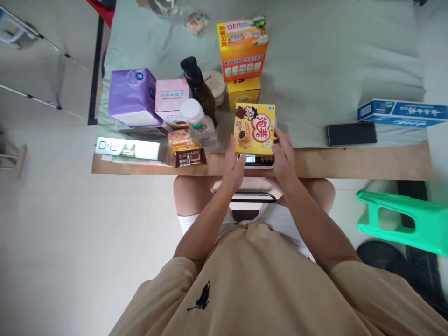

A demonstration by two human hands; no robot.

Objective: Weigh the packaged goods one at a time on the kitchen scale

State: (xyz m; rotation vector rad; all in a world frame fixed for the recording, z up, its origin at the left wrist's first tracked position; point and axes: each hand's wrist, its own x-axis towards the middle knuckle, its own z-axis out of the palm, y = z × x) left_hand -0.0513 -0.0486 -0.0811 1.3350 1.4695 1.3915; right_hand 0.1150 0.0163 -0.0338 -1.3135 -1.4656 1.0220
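A yellow snack box (255, 129) with a cartoon face lies flat on a small kitchen scale (257, 161) at the table's front edge. My left hand (234, 163) touches the box's left side and the scale. My right hand (284, 156) rests against the box's right side. Both hands flank the box with fingers curled on its edges. The scale's display peeks out just below the box.
Left of the box stand a clear bottle (199, 125), a dark bottle (199, 86), purple (132, 97) and pink (171, 99) boxes and small snack packs (187, 154). An orange carton (243, 46) stands behind. A phone (351, 134), a blue box (402, 112) and a green stool (406, 219) are right.
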